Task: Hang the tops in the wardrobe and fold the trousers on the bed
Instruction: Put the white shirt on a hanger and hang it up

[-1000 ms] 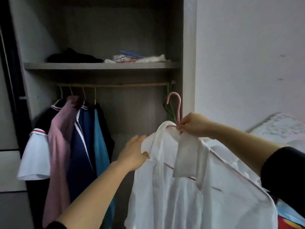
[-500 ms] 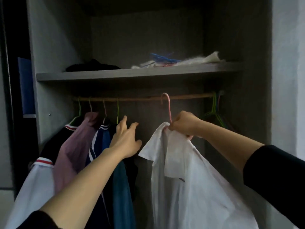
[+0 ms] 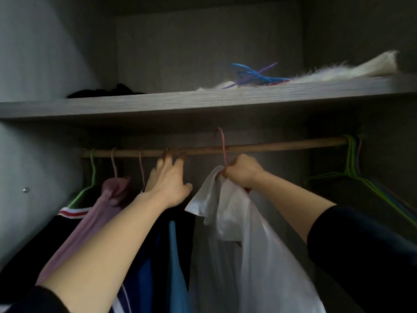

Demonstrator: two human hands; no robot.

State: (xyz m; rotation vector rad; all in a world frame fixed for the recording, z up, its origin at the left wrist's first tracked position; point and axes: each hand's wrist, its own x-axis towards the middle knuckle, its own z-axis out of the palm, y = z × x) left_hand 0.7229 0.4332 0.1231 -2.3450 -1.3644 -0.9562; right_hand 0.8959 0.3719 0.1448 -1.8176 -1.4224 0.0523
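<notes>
mid-frame, right hand (image 3: pixel 242 171) fists round the hanger (image 3: pixel 222 143) neck, shirt (image 3: pixel 237 233) hanging below; left hand (image 3: pixel 168 184), fingers loosely spread, touches the rod (image 3: pixel 270 146).

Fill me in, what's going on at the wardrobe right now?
A person is hanging a white shirt. The right hand grips the pink hanger at its neck, shirt collar bunched in the grip. Its hook is up at the rail, right of the hung tops; whether it is seated over the rail I cannot tell. The left hand reaches up, fingertips touching the rail beside the nearest hung hook. Spare hangers hang at the far right.
</notes>
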